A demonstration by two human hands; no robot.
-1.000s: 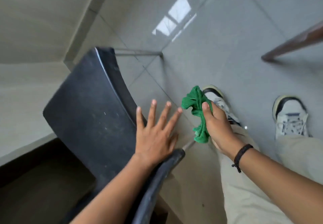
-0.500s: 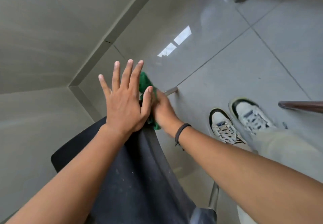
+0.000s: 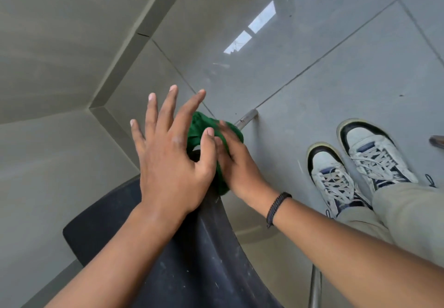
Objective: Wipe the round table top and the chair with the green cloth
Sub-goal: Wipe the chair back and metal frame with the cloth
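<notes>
Nearest the camera, the black chair (image 3: pixel 192 259) fills the lower middle of the view, its dark plastic surface speckled with pale dust and its curved edge running up toward the hands. A metal chair leg (image 3: pixel 315 288) drops beside that edge on the side of the feet. The left hand (image 3: pixel 173 161) lies over the chair's upper end with fingers spread wide and straight, gripping nothing, its palm over the plastic; whether it presses down or just hovers cannot be told. Just beside it, on the chair's edge, the right hand (image 3: pixel 236 163) is closed around the bunched green cloth (image 3: pixel 204 130), thumb and fingers wrapped on the fabric, which bulges out beyond the knuckles and sits against the chair's rim. A black braided wristband (image 3: pixel 276 208) circles the right wrist. Beyond the chair on the right-hand side, two white and navy sneakers (image 3: pixel 360 161) stand on the glossy grey floor tiles (image 3: pixel 312 55) below beige trousers (image 3: pixel 408 211). Past the cloth, another metal leg (image 3: pixel 247 118) meets the floor. Farthest from the chair, a window reflection (image 3: pixel 252 28) shines on the tiles, and the plain wall corner (image 3: pixel 91 107) rises behind the left hand.
</notes>
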